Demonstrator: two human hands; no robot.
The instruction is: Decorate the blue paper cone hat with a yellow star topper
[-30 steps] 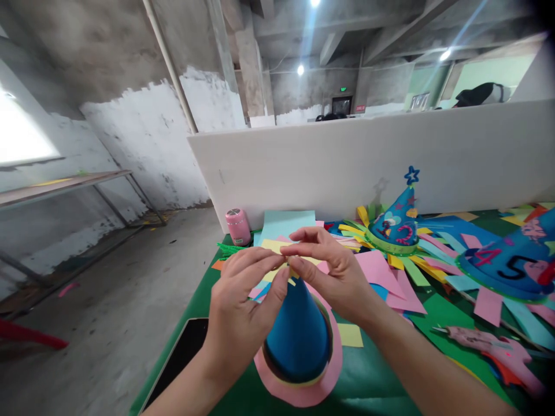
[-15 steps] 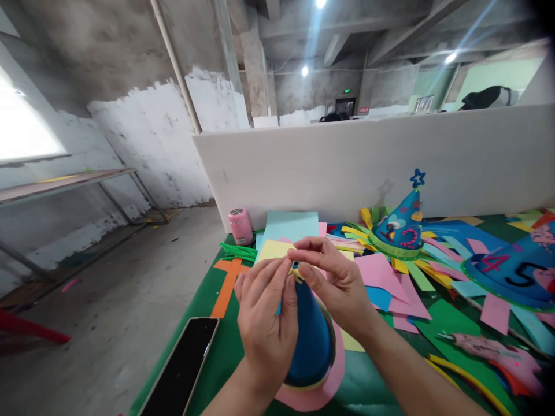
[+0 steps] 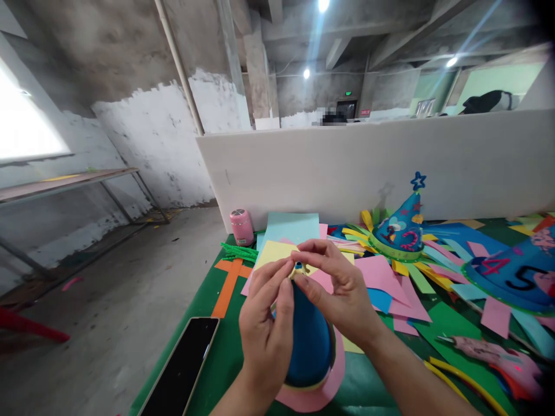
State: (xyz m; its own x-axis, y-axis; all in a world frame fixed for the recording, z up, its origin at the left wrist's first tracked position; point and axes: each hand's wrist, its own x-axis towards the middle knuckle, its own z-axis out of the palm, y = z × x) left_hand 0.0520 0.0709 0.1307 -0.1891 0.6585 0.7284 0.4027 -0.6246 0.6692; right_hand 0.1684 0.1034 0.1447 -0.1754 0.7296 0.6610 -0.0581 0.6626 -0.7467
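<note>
A blue cone-shaped party hat (image 3: 309,346) stands in front of me, its wide base over a pink paper brim (image 3: 318,398). A small pale yellow paper piece (image 3: 296,270) with cut tabs wraps the tip, and a dark blue bit shows in its top. My left hand (image 3: 271,318) pinches this piece from the left, thumb and fingers closed. From the right, my right hand (image 3: 336,283) has its thumb against the tip and its fingertips meeting the left ones above it. The fingers partly cover the tip.
A phone (image 3: 180,364) lies at the left edge of the green table (image 3: 203,289). Farther back are green pipe cleaners (image 3: 238,252) and a pink canister (image 3: 241,227). On the right are a star-topped party hat (image 3: 399,231), another hat (image 3: 515,271), paper scraps and a pink glue gun (image 3: 494,355).
My fingers have shifted slightly around the tip, and the yellow piece sits more tightly between them. The left hand has turned a little. The blue hat stays in place.
</note>
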